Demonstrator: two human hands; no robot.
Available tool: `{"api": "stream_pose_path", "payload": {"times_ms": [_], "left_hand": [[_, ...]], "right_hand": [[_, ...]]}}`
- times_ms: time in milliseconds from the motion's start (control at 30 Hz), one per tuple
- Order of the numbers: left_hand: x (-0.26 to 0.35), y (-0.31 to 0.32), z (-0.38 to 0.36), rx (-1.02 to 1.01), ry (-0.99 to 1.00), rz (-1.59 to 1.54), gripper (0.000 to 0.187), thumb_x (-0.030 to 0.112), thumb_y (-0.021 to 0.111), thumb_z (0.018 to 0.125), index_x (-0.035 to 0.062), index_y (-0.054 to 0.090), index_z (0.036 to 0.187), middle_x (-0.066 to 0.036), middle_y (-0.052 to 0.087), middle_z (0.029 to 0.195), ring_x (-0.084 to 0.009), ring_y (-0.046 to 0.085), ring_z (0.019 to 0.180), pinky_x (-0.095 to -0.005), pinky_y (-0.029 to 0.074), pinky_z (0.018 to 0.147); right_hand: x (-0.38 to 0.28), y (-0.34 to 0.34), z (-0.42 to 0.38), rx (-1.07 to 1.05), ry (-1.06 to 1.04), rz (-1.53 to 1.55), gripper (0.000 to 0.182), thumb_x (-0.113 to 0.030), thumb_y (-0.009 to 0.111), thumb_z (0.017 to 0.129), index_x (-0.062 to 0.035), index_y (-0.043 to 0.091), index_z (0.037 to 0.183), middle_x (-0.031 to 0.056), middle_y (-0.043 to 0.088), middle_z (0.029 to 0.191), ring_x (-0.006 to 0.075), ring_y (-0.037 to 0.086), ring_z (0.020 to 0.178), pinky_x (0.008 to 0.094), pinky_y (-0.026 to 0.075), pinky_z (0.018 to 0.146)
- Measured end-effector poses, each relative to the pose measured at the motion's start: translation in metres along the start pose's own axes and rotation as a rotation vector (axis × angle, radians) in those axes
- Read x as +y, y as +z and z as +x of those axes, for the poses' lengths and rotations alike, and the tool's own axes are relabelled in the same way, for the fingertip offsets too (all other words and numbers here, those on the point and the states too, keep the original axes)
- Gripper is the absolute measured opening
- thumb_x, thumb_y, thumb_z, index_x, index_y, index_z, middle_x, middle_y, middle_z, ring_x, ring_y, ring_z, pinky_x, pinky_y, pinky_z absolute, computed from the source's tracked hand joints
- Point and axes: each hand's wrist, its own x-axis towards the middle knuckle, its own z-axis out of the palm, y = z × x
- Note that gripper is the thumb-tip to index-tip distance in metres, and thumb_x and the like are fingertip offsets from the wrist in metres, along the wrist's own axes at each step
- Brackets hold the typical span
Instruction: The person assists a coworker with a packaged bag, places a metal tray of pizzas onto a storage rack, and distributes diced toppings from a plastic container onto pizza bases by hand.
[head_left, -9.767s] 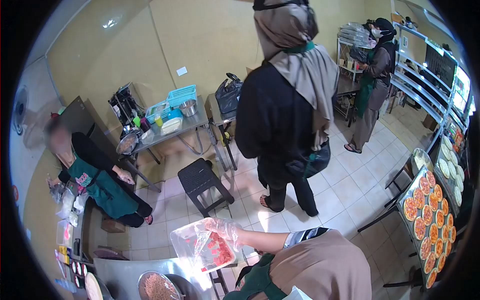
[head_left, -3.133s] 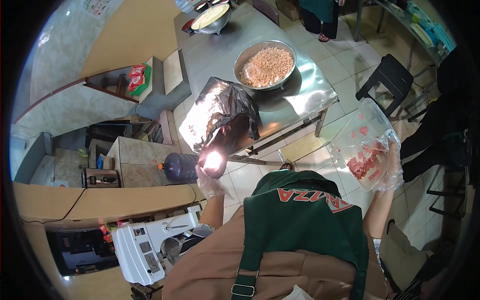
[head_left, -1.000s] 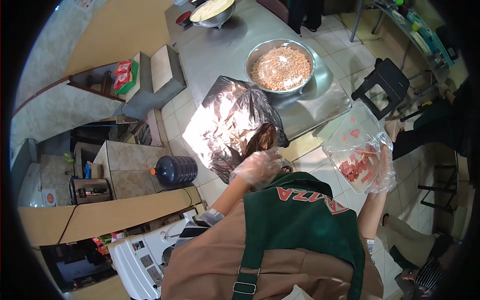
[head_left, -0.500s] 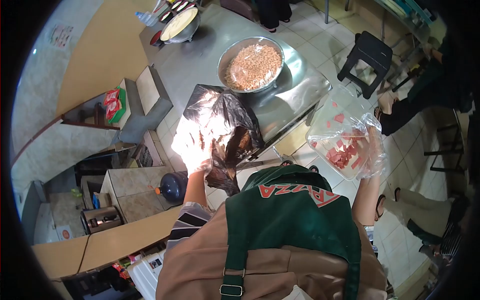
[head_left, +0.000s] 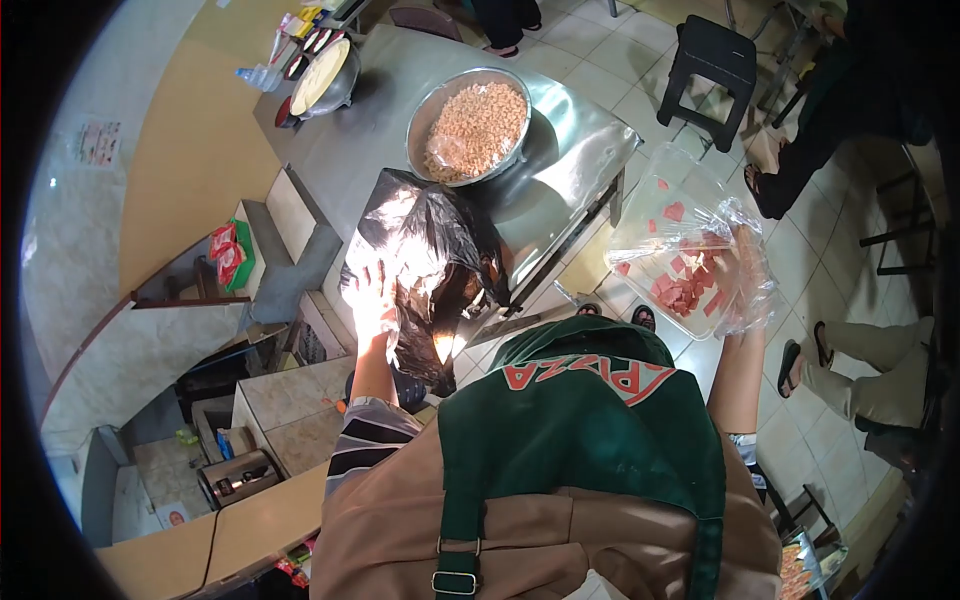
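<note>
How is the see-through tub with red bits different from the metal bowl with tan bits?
The clear plastic tub has corners; the metal bowl is round. The tub is tilted in the right hand; the bowl stands on the metal table. The tub's red pieces leave bare patches; the bowl's tan bits lie crowded together. Both hold small pieces.

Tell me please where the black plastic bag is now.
In the head view, the black plastic bag is left of centre at the near edge of the metal table, below the nearer bowl, the left hand against it.
</note>
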Motion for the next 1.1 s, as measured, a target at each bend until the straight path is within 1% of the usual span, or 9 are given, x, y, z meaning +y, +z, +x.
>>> {"api": "stream_pose_path", "payload": {"times_ms": [233,533,700,767,800,900,967,1033,1100], "left_hand": [[-0.003,-0.008,0.009,-0.136,-0.002,0.05,0.044,0.022,0.043,0.081,0.019,0.038,0.124,-0.008,0.025,0.135,-0.0326,0.028,0.12,-0.0499,0.027,0.092],[-0.005,0.004,0.01,0.02,0.004,0.087,0.038,0.029,0.042,0.084,0.0199,0.041,0.121,-0.005,0.029,0.133,-0.0329,0.031,0.118,-0.0489,0.029,0.09],[0.002,-0.013,0.013,0.0,-0.007,0.054,0.039,0.027,0.044,0.082,0.0186,0.042,0.12,-0.008,0.03,0.131,-0.0338,0.032,0.116,-0.0477,0.03,0.091],[0.006,-0.027,0.016,-0.085,0.046,0.076,0.047,0.03,0.046,0.08,0.0142,0.038,0.123,-0.012,0.031,0.13,-0.0354,0.035,0.113,-0.0511,0.027,0.093],[0.021,-0.029,0.04,-0.032,0.077,0.05,0.047,0.03,0.046,0.08,0.0142,0.038,0.123,-0.012,0.031,0.13,-0.0354,0.035,0.113,-0.0511,0.027,0.093],[0.033,-0.005,0.004,0.168,-0.014,-0.092,0.049,0.031,0.047,0.079,0.0127,0.037,0.124,-0.014,0.03,0.13,-0.0363,0.034,0.113,-0.0511,0.026,0.094],[0.029,0.012,0.008,0.302,-0.039,-0.216,0.051,0.031,0.048,0.078,0.0117,0.037,0.124,-0.015,0.03,0.13,-0.0369,0.033,0.113,-0.051,0.025,0.094],[0.024,0.047,-0.006,0.405,-0.047,-0.35,0.053,0.032,0.049,0.077,0.0107,0.036,0.124,-0.016,0.03,0.13,-0.0375,0.033,0.114,-0.051,0.025,0.094],[0.015,0.094,-0.027,0.469,-0.064,-0.479,0.055,0.032,0.05,0.076,0.0097,0.036,0.124,-0.017,0.029,0.13,-0.0381,0.032,0.114,-0.051,0.024,0.095]], "right_hand": [[-0.001,0.008,-0.017,0.003,-0.01,0.068,0.052,-0.035,0.064,0.071,-0.0071,0.046,0.112,0.0073,0.051,0.1,0.0199,0.048,0.094,0.036,0.037,0.082],[0.008,0.005,-0.03,0.054,-0.039,0.057,0.051,-0.036,0.063,0.072,-0.0079,0.047,0.111,0.006,0.052,0.098,0.0189,0.049,0.092,0.0341,0.037,0.079],[0.014,0.008,-0.035,0.14,-0.088,0.039,0.046,-0.037,0.059,0.076,-0.009,0.047,0.111,0.0058,0.052,0.098,0.0171,0.049,0.09,0.032,0.037,0.076],[0.014,0.002,-0.038,-0.098,-0.072,-0.039,0.053,-0.044,0.058,0.074,-0.0106,0.043,0.112,0.0021,0.052,0.097,0.0139,0.049,0.088,0.0302,0.039,0.069],[0.015,0.005,-0.043,-0.053,-0.109,-0.047,0.054,-0.046,0.056,0.075,-0.0099,0.042,0.113,0.0021,0.052,0.095,0.0131,0.05,0.086,0.0295,0.039,0.067],[0.035,0.0,-0.049,-0.051,-0.3,-0.26,0.051,-0.044,0.051,0.079,-0.0089,0.04,0.114,0.0026,0.053,0.089,0.0123,0.053,0.08,0.0276,0.04,0.062],[0.021,0.009,-0.066,0.006,-0.226,-0.199,0.043,-0.035,0.049,0.081,-0.008,0.042,0.113,0.0033,0.053,0.085,0.012,0.054,0.072,0.0271,0.04,0.056],[0.027,0.002,-0.064,0.079,-0.155,-0.343,0.04,-0.036,0.05,0.08,-0.0081,0.046,0.109,0.0041,0.054,0.083,0.0116,0.053,0.07,0.0254,0.039,0.053],[0.04,-0.004,-0.07,0.147,-0.2,-0.242,0.036,-0.034,0.052,0.08,-0.0083,0.049,0.106,0.0048,0.054,0.08,0.0118,0.052,0.066,0.0244,0.04,0.054]]}}
